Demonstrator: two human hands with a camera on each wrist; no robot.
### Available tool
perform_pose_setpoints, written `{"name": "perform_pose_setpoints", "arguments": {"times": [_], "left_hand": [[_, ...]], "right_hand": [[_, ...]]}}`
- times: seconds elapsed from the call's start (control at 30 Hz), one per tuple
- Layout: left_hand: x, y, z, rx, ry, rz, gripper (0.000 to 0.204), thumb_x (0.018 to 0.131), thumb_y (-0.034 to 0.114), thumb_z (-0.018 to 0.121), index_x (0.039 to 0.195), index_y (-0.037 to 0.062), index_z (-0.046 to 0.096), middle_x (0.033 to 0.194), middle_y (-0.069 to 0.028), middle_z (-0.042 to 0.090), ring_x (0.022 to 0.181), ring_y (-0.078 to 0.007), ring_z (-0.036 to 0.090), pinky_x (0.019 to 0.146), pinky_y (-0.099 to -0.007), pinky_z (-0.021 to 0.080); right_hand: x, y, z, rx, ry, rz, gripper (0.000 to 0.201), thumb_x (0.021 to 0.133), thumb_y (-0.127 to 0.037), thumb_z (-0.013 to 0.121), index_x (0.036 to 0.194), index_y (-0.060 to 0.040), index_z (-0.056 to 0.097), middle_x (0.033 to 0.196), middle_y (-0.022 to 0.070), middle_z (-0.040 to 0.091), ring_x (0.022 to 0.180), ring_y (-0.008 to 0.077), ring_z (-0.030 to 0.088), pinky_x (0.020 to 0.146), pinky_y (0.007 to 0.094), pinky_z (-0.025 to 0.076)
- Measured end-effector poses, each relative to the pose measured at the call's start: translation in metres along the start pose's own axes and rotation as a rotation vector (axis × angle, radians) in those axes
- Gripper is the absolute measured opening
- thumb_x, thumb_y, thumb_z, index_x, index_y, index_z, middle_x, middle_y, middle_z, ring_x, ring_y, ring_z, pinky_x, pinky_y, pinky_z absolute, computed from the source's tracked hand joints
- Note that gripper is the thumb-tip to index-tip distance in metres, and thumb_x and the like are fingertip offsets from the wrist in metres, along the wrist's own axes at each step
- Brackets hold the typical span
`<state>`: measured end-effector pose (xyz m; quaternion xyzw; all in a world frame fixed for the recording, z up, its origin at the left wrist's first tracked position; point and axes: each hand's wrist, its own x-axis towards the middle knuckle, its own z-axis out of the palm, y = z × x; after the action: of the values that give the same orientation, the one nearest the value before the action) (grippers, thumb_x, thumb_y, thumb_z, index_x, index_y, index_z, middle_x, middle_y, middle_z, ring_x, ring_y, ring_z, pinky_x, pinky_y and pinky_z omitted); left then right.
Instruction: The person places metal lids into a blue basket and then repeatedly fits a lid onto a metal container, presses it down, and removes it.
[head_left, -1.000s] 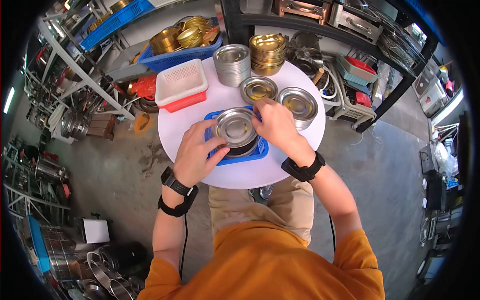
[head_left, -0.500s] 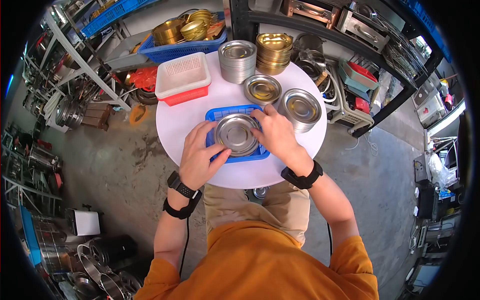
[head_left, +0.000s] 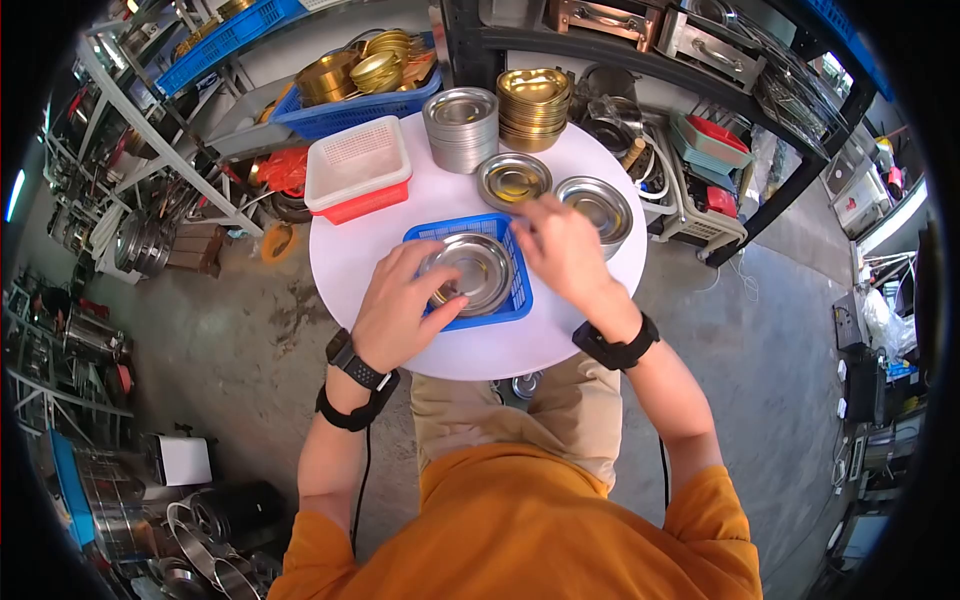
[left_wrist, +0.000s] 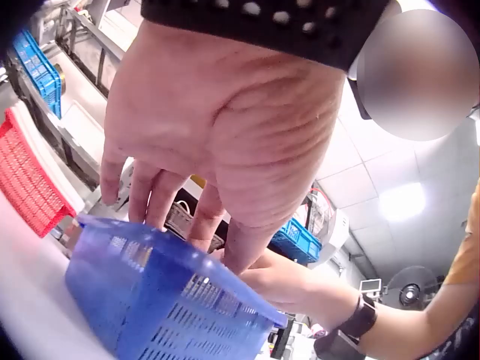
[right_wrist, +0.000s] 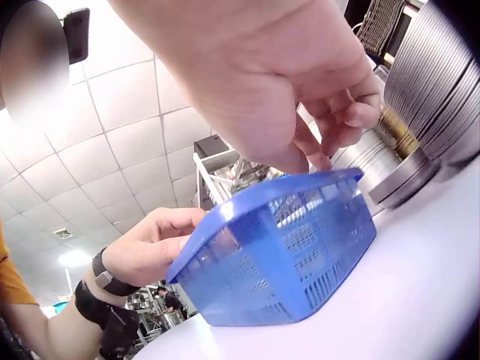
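Observation:
A round steel plate (head_left: 468, 275) lies inside a blue basket (head_left: 519, 300) on the round white table (head_left: 470, 354). My left hand (head_left: 396, 308) is over the basket's left side, fingers spread at the plate's left edge; whether they touch it is unclear. Over the basket's back right corner is my right hand (head_left: 566, 252), slightly blurred, fingers loosely bent, holding nothing visible. Just beyond its fingers sits a steel dish (head_left: 513, 180) with a yellowish centre, and to its right a stack of steel plates (head_left: 597, 208). The right wrist view shows the right hand (right_wrist: 277, 90) above the basket rim.
At the table's back stand a tall stack of silver plates (head_left: 461, 130) and a stack of gold dishes (head_left: 534, 108). A white basket nested in a red one (head_left: 360, 200) is at the back left. Behind the table are metal shelves and a blue crate (head_left: 355, 116) of gold pans.
The plate that both hands held over the basket was lowered into it. My right hand has let go and moved right, away from the plate; my left hand stays at the left side.

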<state>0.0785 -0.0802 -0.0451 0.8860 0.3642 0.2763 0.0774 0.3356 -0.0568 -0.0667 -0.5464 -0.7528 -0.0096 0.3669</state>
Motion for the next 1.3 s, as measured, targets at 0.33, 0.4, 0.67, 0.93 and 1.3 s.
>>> {"name": "perform_pose_setpoints", "arguments": {"times": [0.33,0.4,0.67,0.93,1.3], "left_hand": [[0.122,0.054,0.028,0.097,-0.349,0.311,0.026,0.087,0.023,0.079,0.104,0.0041,0.074,0.107,-0.0110,0.067,0.107,-0.0315,0.064,0.092,-0.0449,0.053],[0.140,0.055,0.055,0.150,-0.334,0.392,0.024,0.086,0.022,0.079,0.101,0.0042,0.075,0.103,-0.0110,0.066,0.106,-0.0316,0.065,0.091,-0.0452,0.054],[0.167,0.052,0.094,0.293,-0.436,0.426,0.012,0.087,0.016,0.075,0.092,0.0055,0.076,0.099,-0.0104,0.068,0.104,-0.0323,0.067,0.091,-0.0457,0.054],[0.167,0.047,0.089,0.225,-0.406,0.400,0.006,0.087,0.011,0.074,0.090,0.0062,0.076,0.096,-0.0095,0.070,0.100,-0.0321,0.069,0.087,-0.0453,0.055],[0.164,0.047,0.089,0.239,-0.367,0.421,0.008,0.088,0.013,0.073,0.089,0.0053,0.076,0.095,-0.0087,0.070,0.098,-0.0311,0.070,0.087,-0.0449,0.054]], "right_hand": [[0.019,0.109,-0.045,-0.242,0.097,0.223,0.021,0.086,-0.016,0.077,0.104,-0.0035,0.077,0.103,0.0204,0.073,0.099,0.0392,0.071,0.087,0.0475,0.059],[0.018,0.121,-0.044,-0.264,0.042,0.268,0.023,0.085,-0.017,0.079,0.102,-0.0032,0.075,0.103,0.0203,0.073,0.099,0.0392,0.072,0.086,0.0484,0.059],[0.012,0.128,-0.042,-0.224,-0.044,0.382,0.017,0.082,-0.014,0.080,0.094,-0.0033,0.074,0.096,0.0181,0.074,0.093,0.0398,0.073,0.083,0.0494,0.059],[0.012,0.131,-0.042,-0.233,0.025,0.319,0.014,0.082,-0.011,0.078,0.091,-0.0026,0.073,0.096,0.0171,0.073,0.091,0.0396,0.072,0.081,0.0489,0.059],[0.009,0.134,-0.036,-0.240,0.049,0.311,0.011,0.082,-0.009,0.077,0.089,-0.0013,0.074,0.096,0.0192,0.073,0.090,0.0402,0.073,0.082,0.0493,0.059]]}}
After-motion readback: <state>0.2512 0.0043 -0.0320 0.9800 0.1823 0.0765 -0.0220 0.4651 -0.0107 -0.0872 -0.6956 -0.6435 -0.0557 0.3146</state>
